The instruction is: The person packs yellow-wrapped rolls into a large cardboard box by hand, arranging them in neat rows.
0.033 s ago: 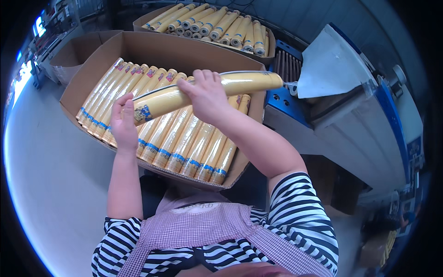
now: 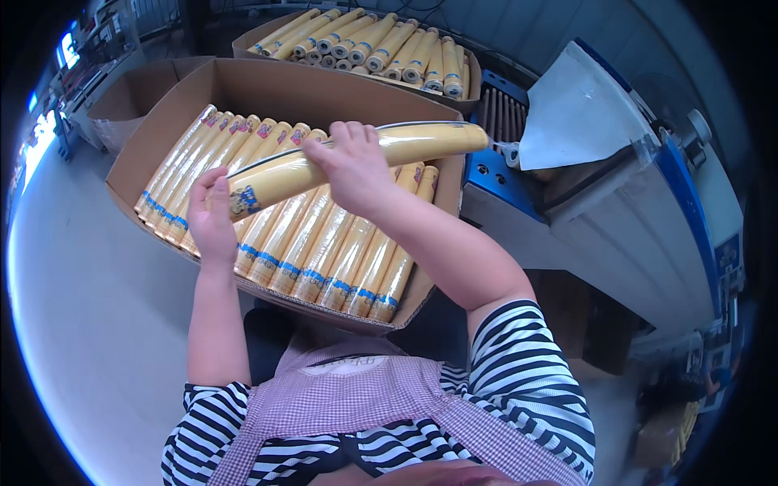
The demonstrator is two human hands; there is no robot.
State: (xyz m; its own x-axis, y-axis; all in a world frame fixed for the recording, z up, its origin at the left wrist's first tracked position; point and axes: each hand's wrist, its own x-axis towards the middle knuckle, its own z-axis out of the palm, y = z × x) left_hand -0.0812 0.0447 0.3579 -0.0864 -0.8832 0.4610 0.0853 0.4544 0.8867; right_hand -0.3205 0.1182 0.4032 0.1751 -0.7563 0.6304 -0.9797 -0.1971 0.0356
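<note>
The glossy yellow cylindrical tube [image 2: 425, 142], held above the open brown cardboard box [image 2: 267, 85] by the right hand [image 2: 356, 168] wrapped round its middle and the left hand [image 2: 212, 223] curled at its left end, might drop onto the blue-banded yellow tubes [image 2: 320, 259] if its slick surface slid.

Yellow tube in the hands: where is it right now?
In the head view, the yellow tube is held above the open cardboard box and its packed tubes, left end at the left hand, middle in the right hand.
</note>
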